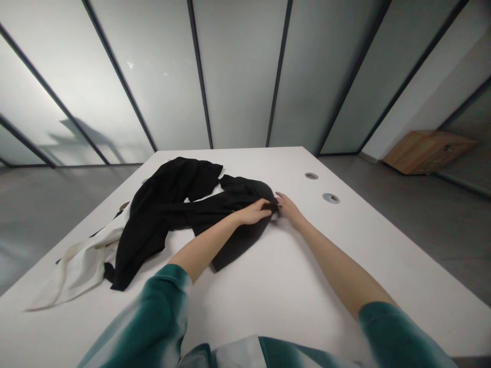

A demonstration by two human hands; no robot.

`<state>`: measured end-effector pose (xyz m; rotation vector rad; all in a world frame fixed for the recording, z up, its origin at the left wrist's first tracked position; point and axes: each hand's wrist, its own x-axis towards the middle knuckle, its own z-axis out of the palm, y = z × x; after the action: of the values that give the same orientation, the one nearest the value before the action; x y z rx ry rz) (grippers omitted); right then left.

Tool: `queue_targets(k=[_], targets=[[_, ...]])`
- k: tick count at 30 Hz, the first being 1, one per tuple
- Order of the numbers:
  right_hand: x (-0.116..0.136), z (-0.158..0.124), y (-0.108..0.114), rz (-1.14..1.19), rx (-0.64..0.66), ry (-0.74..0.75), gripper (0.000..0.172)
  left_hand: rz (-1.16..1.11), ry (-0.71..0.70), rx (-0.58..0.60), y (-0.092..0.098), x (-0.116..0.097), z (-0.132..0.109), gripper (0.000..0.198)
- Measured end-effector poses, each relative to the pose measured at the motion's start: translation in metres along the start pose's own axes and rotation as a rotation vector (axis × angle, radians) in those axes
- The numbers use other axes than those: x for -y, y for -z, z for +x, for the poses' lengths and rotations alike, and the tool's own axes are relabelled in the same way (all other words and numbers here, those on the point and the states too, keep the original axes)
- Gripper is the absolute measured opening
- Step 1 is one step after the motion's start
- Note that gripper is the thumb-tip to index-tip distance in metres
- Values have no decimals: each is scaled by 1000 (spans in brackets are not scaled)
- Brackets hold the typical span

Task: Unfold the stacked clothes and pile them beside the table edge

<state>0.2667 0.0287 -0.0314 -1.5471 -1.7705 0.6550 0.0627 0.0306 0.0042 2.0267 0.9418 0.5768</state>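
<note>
Black garments [153, 220] lie spread and rumpled over the left and middle of the white table, one part reaching right to my hands. My left hand [255, 211] is closed on the right end of the black cloth, its fingertips partly lost in the dark fabric. Close beside it, my right hand [287, 208] pinches the edge of the same end, where a small light spot shows. A white garment [86, 263] lies under and left of the black cloth, its tip trailing toward the near left.
Two round grommets, one farther [311, 176] and one nearer [331, 198], sit in the right side of the white table [383, 266]. Frosted glass panels [238, 76] stand behind it. A wooden cabinet [418, 152] is on the floor at the right.
</note>
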Motion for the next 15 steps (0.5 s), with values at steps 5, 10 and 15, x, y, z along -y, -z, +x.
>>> queue_targets(k=[5,10,15], targets=[[-13,6,7,68,-44,-41,64,116,-171,189,-6,-17,-6,36],[-23,9,6,209,-193,-121,68,634,57,-178,26,8,-14,56],[-39,24,21,209,-361,-216,61,829,267,-87,51,34,-28,58]])
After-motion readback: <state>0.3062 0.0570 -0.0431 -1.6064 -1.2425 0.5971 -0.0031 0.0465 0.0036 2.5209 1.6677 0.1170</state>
